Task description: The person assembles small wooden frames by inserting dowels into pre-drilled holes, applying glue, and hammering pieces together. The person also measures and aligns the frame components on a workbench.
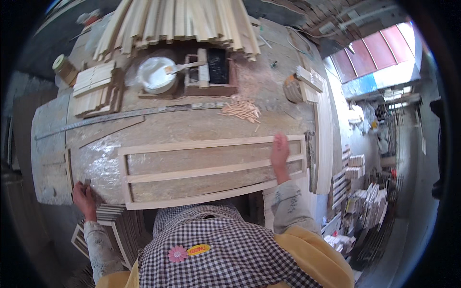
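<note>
A pale wooden frame [206, 174] with three long rails and two short end pieces lies across the workbench in front of me. My right hand [279, 151] reaches over its right part, fingers curled at the far rail near the right end. Off the frame's left end, at the bench's near left edge, my left hand [85, 199] is closed. A small brown block [87, 182] juts up from its fingers. Beyond the frame lies a heap of small wooden pegs [242, 110]. A long metal ruler [129, 114] stretches to their left.
Long wooden strips [173, 21] are stacked at the back. Before them stand a tub of white glue [157, 75] with a brush and a wooden box [211, 90]. Cut pieces [93, 86] are piled left, boards [324, 134] lie right. Finished-looking frames [113, 216] lean below my left hand.
</note>
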Demonstrator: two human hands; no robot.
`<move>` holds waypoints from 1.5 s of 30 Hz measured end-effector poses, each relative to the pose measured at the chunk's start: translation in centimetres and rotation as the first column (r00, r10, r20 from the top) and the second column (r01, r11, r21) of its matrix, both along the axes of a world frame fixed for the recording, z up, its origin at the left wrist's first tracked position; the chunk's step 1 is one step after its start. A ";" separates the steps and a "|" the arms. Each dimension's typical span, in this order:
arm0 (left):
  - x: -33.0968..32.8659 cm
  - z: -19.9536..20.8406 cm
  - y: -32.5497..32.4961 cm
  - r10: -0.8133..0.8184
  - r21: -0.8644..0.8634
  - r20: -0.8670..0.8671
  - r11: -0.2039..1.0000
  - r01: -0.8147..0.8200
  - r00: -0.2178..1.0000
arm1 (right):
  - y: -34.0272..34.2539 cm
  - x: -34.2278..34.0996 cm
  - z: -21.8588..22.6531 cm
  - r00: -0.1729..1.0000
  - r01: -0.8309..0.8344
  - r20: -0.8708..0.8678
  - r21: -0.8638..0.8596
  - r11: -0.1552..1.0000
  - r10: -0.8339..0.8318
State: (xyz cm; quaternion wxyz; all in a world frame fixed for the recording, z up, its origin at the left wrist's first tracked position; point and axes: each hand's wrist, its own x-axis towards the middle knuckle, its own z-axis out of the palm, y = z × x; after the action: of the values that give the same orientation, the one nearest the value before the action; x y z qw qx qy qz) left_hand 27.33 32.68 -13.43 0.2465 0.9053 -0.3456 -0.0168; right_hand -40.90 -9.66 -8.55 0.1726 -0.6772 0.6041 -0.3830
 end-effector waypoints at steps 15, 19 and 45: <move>-10.8 11.1 -12.5 -0.132 -0.154 -0.824 0.988 0.006 0.551 | 0.5 -34.7 -5.1 0.831 0.426 -0.537 0.452 0.783 -0.142; -10.5 12.5 -14.5 -0.050 -0.035 -0.850 0.999 0.039 0.524 | 0.0 -35.1 -2.2 0.730 0.432 -0.673 0.324 0.841 -0.116; -2.9 5.1 -16.1 -0.164 -0.140 -0.920 0.986 0.092 0.355 | 12.7 17.0 7.1 0.818 -0.574 0.454 0.681 0.454 0.354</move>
State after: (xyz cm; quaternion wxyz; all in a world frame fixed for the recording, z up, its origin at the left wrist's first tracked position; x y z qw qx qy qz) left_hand 24.42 16.62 -8.32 0.4246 0.7004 -0.2164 -0.5313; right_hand -23.88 2.99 -1.47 0.6270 -0.6130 0.4720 -0.0912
